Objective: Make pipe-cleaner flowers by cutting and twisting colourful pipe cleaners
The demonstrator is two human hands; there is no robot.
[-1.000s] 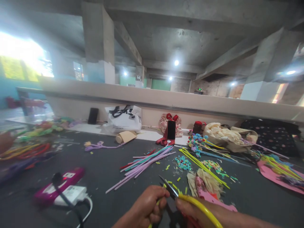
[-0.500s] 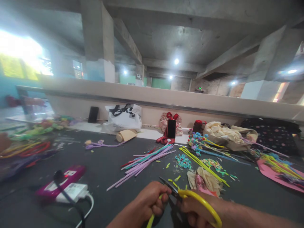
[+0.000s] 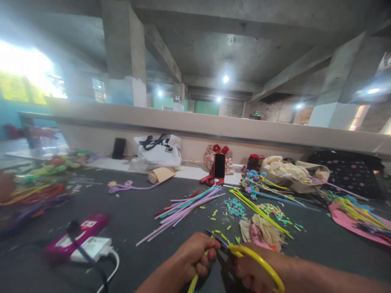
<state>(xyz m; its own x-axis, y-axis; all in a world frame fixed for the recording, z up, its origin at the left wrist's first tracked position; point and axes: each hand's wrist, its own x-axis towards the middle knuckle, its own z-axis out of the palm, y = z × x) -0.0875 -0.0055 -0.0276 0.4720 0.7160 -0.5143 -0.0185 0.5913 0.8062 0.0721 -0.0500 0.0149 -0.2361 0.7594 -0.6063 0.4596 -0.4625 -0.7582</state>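
The left hand [image 3: 197, 254], fingers curled round a yellow-green stem [image 3: 193, 282], apparently steadies its end close to yellow-handled scissors [image 3: 242, 248] grasped by the fingers of the right hand [image 3: 248, 266].

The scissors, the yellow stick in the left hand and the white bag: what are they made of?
Scissors: grey blades with a metallic shine, probably steel; smooth, glossy yellow handle, likely plastic.
Yellow stick: matte, soft-edged, perhaps fuzz-covered wire; any fibres are too small to confirm.
White bag: creased, with a faint sheen, perhaps plastic or coated fabric.
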